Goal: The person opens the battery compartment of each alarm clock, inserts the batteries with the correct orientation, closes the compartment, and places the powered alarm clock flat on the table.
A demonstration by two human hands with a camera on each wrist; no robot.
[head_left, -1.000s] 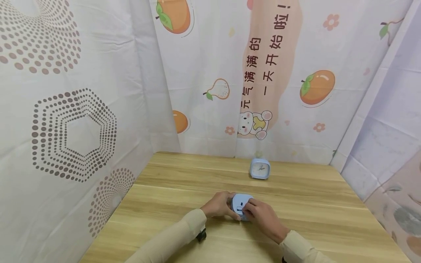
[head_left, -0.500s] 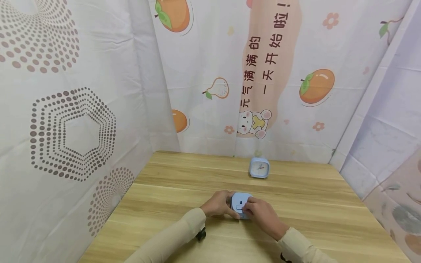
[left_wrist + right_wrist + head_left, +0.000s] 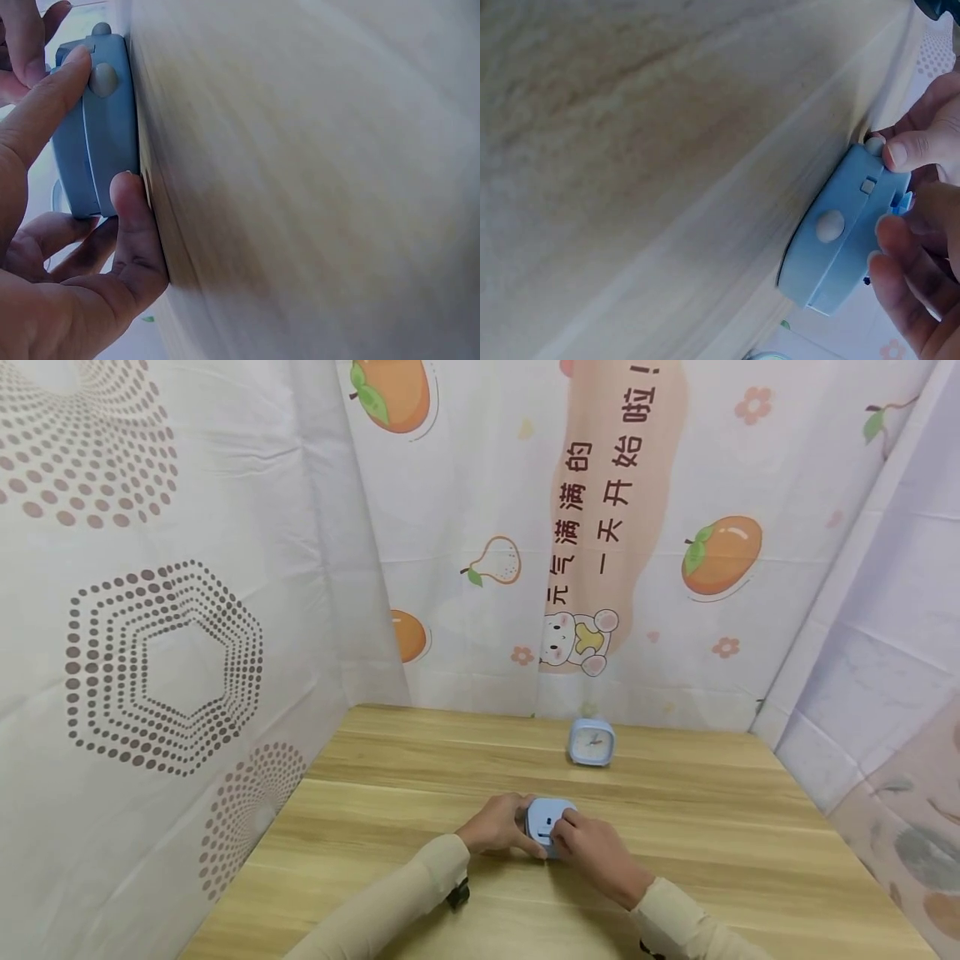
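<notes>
A light-blue alarm clock [image 3: 550,809] lies face down on the wooden table, its back turned up. Round pale feet [image 3: 830,226] stick out of its side in the right wrist view. My left hand [image 3: 497,827] grips the clock from the left, thumb along the near side and other fingers around the far side. With bent fingers, my right hand [image 3: 600,853] pinches the small blue battery cover [image 3: 904,202], which stands tilted at its slot in the clock's back. A dark gap shows beside it in the head view. The clock's dial is hidden underneath.
Another light-blue alarm clock [image 3: 592,743] stands upright toward the back of the table [image 3: 420,760], its dial facing me. Printed white curtains [image 3: 465,635] hang behind the table and on both sides.
Half a second ago the battery cover lay over its slot; now a dark gap shows there again, as one second ago. Both hands stay nearly in place on the clock.
</notes>
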